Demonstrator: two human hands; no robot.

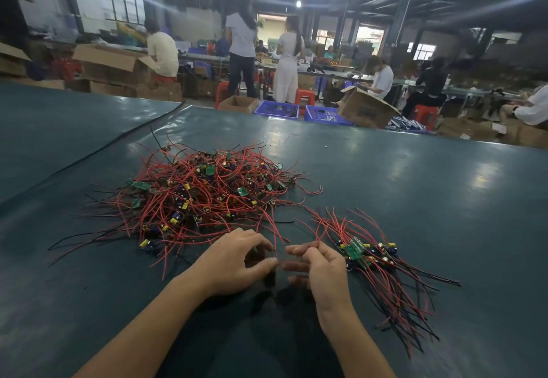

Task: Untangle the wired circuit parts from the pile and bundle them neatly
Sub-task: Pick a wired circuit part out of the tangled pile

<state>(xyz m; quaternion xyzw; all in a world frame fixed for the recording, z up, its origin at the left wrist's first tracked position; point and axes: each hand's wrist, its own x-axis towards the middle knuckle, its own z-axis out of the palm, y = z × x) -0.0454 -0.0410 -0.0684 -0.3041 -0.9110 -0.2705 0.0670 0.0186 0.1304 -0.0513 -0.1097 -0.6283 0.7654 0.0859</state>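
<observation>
A big tangled pile (204, 196) of small green circuit boards with red and black wires lies on the dark green table (415, 199), ahead and left of my hands. A smaller, aligned bundle (373, 262) of the same parts lies to the right, wires fanning toward me. My left hand (234, 262) and my right hand (320, 271) meet between the two heaps. Both have curled fingers and pinch a thin red wire (278, 259) that runs between their fingertips. My right hand sits just left of the bundle's boards.
A seam (118, 140) in the table covering runs diagonally at the far left. Beyond the far edge stand blue crates (278, 109), cardboard boxes (364, 109), red stools and several people at other work tables.
</observation>
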